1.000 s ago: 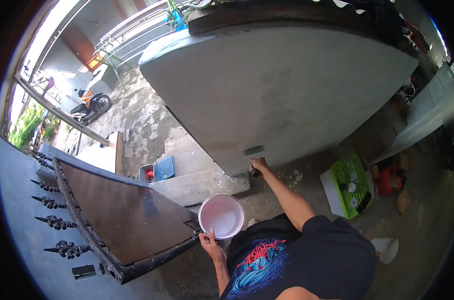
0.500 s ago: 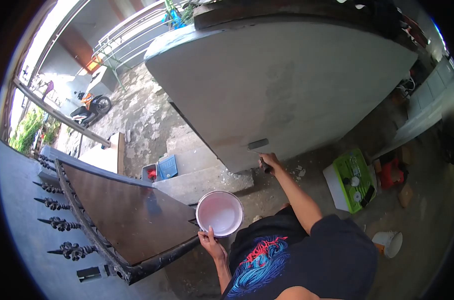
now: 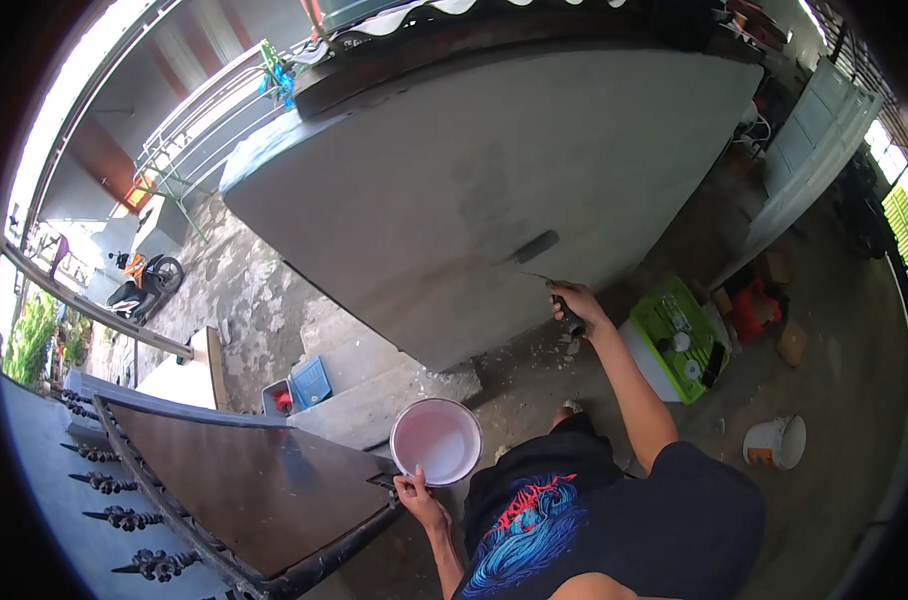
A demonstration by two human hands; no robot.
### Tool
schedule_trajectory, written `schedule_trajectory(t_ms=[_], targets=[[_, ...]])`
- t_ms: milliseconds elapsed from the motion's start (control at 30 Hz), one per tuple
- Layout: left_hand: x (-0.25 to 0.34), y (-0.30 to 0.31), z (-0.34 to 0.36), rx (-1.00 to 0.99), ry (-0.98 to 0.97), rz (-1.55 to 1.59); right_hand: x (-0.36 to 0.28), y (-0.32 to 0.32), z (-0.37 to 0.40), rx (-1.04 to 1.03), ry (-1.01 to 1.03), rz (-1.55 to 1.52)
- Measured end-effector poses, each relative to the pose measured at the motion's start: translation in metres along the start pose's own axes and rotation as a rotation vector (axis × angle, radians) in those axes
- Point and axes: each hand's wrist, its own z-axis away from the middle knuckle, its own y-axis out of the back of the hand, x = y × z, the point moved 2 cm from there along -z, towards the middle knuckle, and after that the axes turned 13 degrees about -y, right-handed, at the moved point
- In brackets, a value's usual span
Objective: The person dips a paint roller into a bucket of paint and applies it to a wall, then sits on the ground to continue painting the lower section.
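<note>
My right hand (image 3: pixel 579 307) is wrapped round the dark handle of a paint roller (image 3: pixel 536 246). Its grey roller head rests against the lower part of a grey wall (image 3: pixel 594 150). A darker streak runs along the wall to the left of the roller head. In my left hand (image 3: pixel 424 503) is a bucket (image 3: pixel 436 442), gripped at its near rim with the thumb over the edge. The bucket is pinkish inside and holds pale liquid at the bottom.
A metal gate (image 3: pixel 244 490) with black spikes stands at the left. Concrete steps (image 3: pixel 374 385) lie below the wall's left corner. On the right are a green-topped box (image 3: pixel 679 335) with tools and a white pail (image 3: pixel 774 443). A motorcycle (image 3: pixel 144 285) is parked outside.
The roller has moved to the right and up along the wall, with my right hand following. My view has turned, shifting the scene leftward. The left hand still holds the bucket.
</note>
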Motion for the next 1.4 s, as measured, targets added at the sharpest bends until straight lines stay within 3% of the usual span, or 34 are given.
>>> schedule_trajectory(t_ms=[167,233,367,433,533,633,733,767,833,900,1000,1100,1200,1267,1333,1400], targets=[[-0.004,-0.026,0.006,0.006,-0.031,-0.028,0.003,0.030,-0.084,-0.063,-0.024,-0.076],[-0.011,-0.038,0.011,0.024,-0.057,-0.025,0.017,0.058,-0.143,-0.117,-0.115,-0.330],[-0.015,-0.071,0.025,0.074,-0.093,-0.034,0.007,0.071,-0.139,-0.028,-0.169,-0.138],[-0.019,-0.088,0.035,0.092,-0.081,-0.037,-0.010,0.080,-0.106,-0.173,-0.266,-0.334],[-0.029,-0.118,0.044,0.106,-0.121,-0.046,-0.049,0.085,-0.056,-0.313,-0.268,-0.337],[-0.032,-0.153,0.057,0.117,-0.063,0.024,-0.059,0.098,-0.073,-0.459,-0.382,-0.483],[-0.043,-0.174,0.070,0.114,-0.107,0.006,-0.028,0.105,-0.129,-0.458,-0.455,-0.713],[-0.042,-0.179,0.083,0.127,-0.110,0.003,-0.016,0.110,-0.135,-0.462,-0.468,-0.706],[-0.036,-0.198,0.095,0.138,-0.100,0.034,-0.016,0.104,-0.134,-0.329,-0.190,-0.261],[-0.034,-0.202,0.112,0.171,-0.110,0.059,-0.029,0.115,-0.112,-0.332,-0.316,-0.285],[-0.037,-0.209,0.137,0.207,-0.099,0.102,-0.086,0.113,-0.040,-0.318,-0.251,-0.216],[-0.036,-0.215,0.145,0.206,-0.130,0.103,-0.089,0.111,-0.057,-0.380,-0.313,-0.330],[-0.034,-0.213,0.148,0.197,-0.113,0.102,-0.039,0.124,-0.145,-0.500,-0.359,-0.524],[-0.030,-0.207,0.147,0.166,-0.112,0.066,-0.019,0.138,-0.163,-0.497,-0.283,-0.411],[-0.016,-0.210,0.146,0.196,-0.165,0.085,-0.029,0.124,-0.158,-0.510,-0.196,-0.295],[-0.012,-0.204,0.152,0.242,-0.171,0.110,-0.051,0.123,-0.102,-0.385,-0.178,-0.230]])
